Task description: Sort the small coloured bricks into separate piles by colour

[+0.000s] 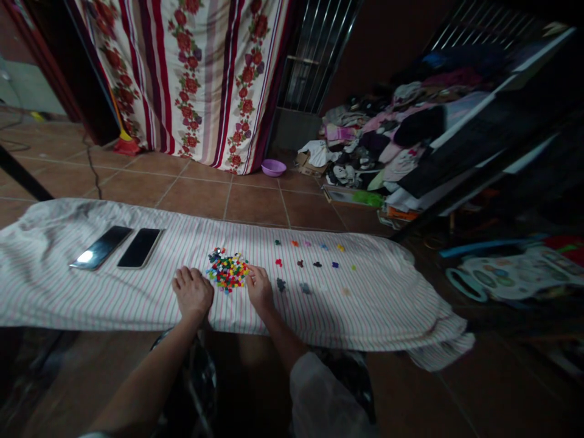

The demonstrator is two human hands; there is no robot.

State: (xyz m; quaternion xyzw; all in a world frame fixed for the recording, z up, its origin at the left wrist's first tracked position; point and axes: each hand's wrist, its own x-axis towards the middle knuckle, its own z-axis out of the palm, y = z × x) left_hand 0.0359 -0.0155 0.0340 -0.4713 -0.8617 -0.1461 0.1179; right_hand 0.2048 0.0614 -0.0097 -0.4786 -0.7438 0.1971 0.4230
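A heap of small multicoloured plastic pieces (228,271) lies on the striped cloth (182,310) in front of me. My left hand (192,292) rests on the cloth just left of the heap, fingers stretched out and holding nothing. At the heap's right edge is my right hand (260,287), with thumb and fingertips pinched together; what is between them is too small to make out. Right of it, little groups sorted by colour stand in rows, among them a red group (278,263), an orange group (295,243), a dark grey group (281,284) and a yellow group (340,247).
Two dark phones lie at the left, a larger one (103,248) and a smaller one (139,248). Beyond the cloth are a floral curtain (205,85), a purple basin (274,168) and a pile of clothes (378,134). A patterned plastic board (502,277) is at the far right.
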